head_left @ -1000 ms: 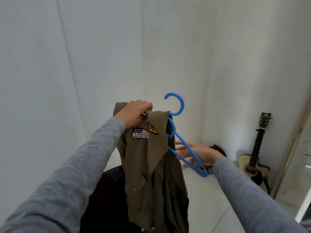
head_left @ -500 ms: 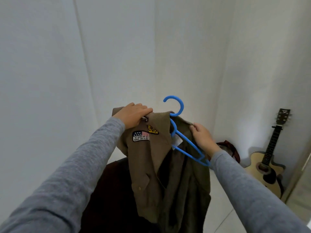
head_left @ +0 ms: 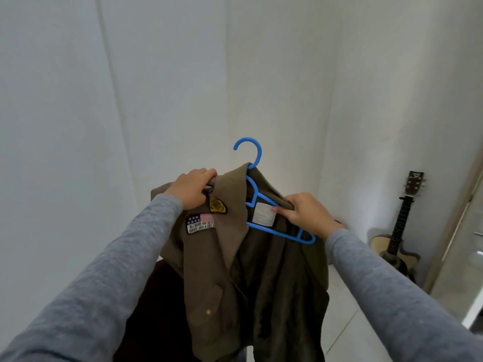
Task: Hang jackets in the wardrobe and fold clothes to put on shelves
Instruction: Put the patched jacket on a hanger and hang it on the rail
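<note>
In front of the white wall, I hold the olive jacket (head_left: 217,270) up on the blue hanger (head_left: 277,233): my left hand (head_left: 192,188) grips one shoulder and my right hand (head_left: 304,212) pinches the collar. I should draw that side over the hanger's bare arm, hook upright

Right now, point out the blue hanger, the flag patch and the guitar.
blue hanger (head_left: 277,233): head view, on its lower bar.
flag patch (head_left: 200,223): head view, centre of the patch.
guitar (head_left: 382,245): head view, on its pale body.
</note>
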`<state>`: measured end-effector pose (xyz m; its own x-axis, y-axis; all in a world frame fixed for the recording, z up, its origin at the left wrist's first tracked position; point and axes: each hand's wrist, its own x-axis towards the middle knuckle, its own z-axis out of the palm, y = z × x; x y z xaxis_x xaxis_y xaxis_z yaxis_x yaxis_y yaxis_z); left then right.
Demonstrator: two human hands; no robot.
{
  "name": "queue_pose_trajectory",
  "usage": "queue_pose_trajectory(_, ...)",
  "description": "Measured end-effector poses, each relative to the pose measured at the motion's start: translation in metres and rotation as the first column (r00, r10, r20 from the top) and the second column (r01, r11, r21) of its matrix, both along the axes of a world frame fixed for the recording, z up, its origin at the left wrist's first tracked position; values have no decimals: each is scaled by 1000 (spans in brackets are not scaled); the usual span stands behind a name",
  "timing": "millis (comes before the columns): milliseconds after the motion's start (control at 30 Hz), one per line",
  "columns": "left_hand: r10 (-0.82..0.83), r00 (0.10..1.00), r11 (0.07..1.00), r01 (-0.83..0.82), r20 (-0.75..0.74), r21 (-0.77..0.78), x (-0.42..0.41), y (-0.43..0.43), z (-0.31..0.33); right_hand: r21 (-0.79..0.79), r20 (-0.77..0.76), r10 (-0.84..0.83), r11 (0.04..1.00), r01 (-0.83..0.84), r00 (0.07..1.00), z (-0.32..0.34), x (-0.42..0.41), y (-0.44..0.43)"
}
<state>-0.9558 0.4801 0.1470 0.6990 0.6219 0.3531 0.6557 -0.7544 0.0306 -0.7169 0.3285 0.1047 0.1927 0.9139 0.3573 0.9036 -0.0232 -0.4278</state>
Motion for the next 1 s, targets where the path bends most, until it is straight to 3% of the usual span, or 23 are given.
queue_pose_trajectory(67,-97,992,945,118,83,-305,4,-8,5,61,31,-12,998,10,999,6,0,-1)
queue_pose_trajectory(100,-149,973,866,214,177,-451,7,-17,8,71,99,-22,997,15,995,10,-3,-2)
queue_pose_trajectory(167,-188,906,732,387,380,-560,19,-33,12,100,259,-51,995,26,965,16,-9,0)
queue_pose_trajectory(233,-182,848,765,440,497,-470,33,-40,14,152,342,-91,988,40,935,20,-12,-1)
queue_pose_trajectory(300,-161,838,829,401,521,-389,40,-41,12,175,370,-125,983,63,920,23,-10,-5)
queue_pose_trajectory(500,-153,778,905,358,610,-230,57,-36,3,106,265,-166,984,142,950,44,-5,-8)
queue_pose_trajectory(567,-165,791,930,323,590,-174,60,-36,8,6,201,-138,990,140,970,52,1,-10)
queue_pose_trajectory(733,-250,854,948,312,457,-65,61,-37,24,-302,257,-162,923,238,953,51,20,-23)
queue_pose_trajectory(867,-265,897,954,298,353,-40,66,-41,27,-300,242,-141,930,212,960,41,28,-26)
queue_pose_trajectory(1000,-237,908,960,272,345,-58,63,-32,28,-250,-31,-46,968,37,998,34,26,-31)
